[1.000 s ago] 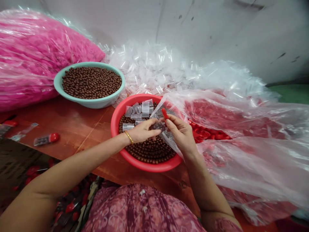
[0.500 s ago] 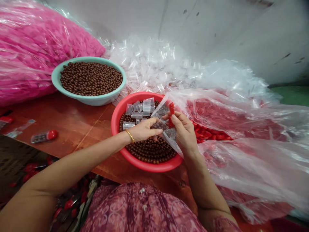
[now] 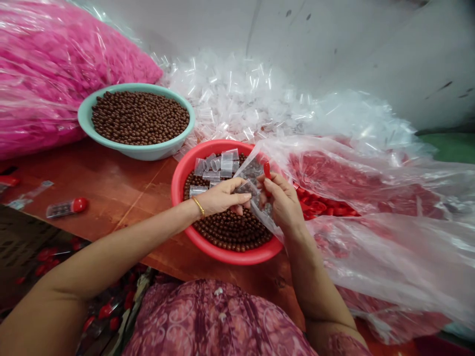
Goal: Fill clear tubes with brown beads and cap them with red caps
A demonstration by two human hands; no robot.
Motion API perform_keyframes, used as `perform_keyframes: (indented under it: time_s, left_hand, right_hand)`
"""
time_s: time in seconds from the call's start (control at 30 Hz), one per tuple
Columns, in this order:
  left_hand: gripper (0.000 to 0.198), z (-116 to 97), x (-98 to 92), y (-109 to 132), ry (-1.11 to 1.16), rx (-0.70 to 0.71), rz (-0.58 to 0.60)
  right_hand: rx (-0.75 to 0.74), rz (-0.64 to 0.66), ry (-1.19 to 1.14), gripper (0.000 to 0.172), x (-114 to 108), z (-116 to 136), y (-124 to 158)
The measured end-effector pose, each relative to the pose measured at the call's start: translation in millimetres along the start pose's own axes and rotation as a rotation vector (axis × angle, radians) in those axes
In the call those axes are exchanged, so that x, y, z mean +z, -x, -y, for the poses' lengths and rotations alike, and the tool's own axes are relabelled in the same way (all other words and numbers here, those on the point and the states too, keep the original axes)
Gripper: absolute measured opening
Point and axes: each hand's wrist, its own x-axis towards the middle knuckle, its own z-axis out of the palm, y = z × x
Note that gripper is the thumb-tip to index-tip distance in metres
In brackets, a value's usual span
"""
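In the head view, the left hand (image 3: 222, 199) has its fingers closed around a clear plastic tube (image 3: 249, 188), partly hidden, while the right hand (image 3: 285, 201), just beside it, pinches a small red plastic piece (image 3: 266, 170) with thumb and fingers, both above the red basin (image 3: 226, 256) of brown balls (image 3: 233, 235).

The left hand (image 3: 221, 199) holds a clear container (image 3: 246, 187), the right hand (image 3: 285, 205) a red piece (image 3: 266, 170), above the red basin (image 3: 226, 254); teal basin (image 3: 148, 153) farther left.
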Motion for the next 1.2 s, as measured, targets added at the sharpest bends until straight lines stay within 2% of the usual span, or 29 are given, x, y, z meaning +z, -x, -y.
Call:
perform_keyframes:
  time_s: [0.1,0.2,0.3,0.47,0.53,0.67,0.8,1.0,1.1,1.2]
  left_hand:
    - [0.016,4.0,1.2,0.7,-0.221,0.065,-0.045]
    - [0.033,6.5,2.1,2.3,-0.501,0.181,-0.136]
    - [0.046,5.7,2.3,3.9,-0.642,0.259,-0.175]
    - [0.049,3.2,3.3,5.9,-0.717,0.298,-0.165]
    - [0.043,2.9,4.1,6.7,-0.742,0.294,-0.178]
    - [0.030,0.7,6.3,8.9,-0.841,0.193,-0.210]
    - [0.031,-4.2,9.6,10.7,-0.908,0.116,-0.176]
    - [0.031,-7.5,14.7,13.1,-1.002,0.052,-0.196]
    - [0.028,-7.9,14.6,13.8,-0.995,0.082,-0.186]
    - [0.032,-9.7,13.0,12.9,-0.909,0.151,-0.169]
  right_hand:
    - [-0.057,-0.008,0.089,0.023,6.4,1.1,-1.2]
    - [-0.094,0.052,0.120,0.025,12.0,1.2,-1.1]
    - [-0.095,0.127,0.150,0.027,14.8,-1.1,0.3]
    - [-0.130,0.158,0.253,0.033,14.5,-3.1,4.6]
    - [-0.150,0.190,0.283,0.036,14.7,-2.5,6.6]
    - [-0.248,0.267,0.346,0.041,14.5,-3.7,10.4]
    - [-0.265,0.266,0.464,0.040,9.8,-10.4,13.2]
    - [-0.279,0.268,0.615,0.042,7.7,-13.4,23.6]
    - [-0.274,0.288,0.603,0.043,6.0,-13.3,26.8]
    - [-0.246,0.286,0.458,0.045,1.8,-16.7,25.4]
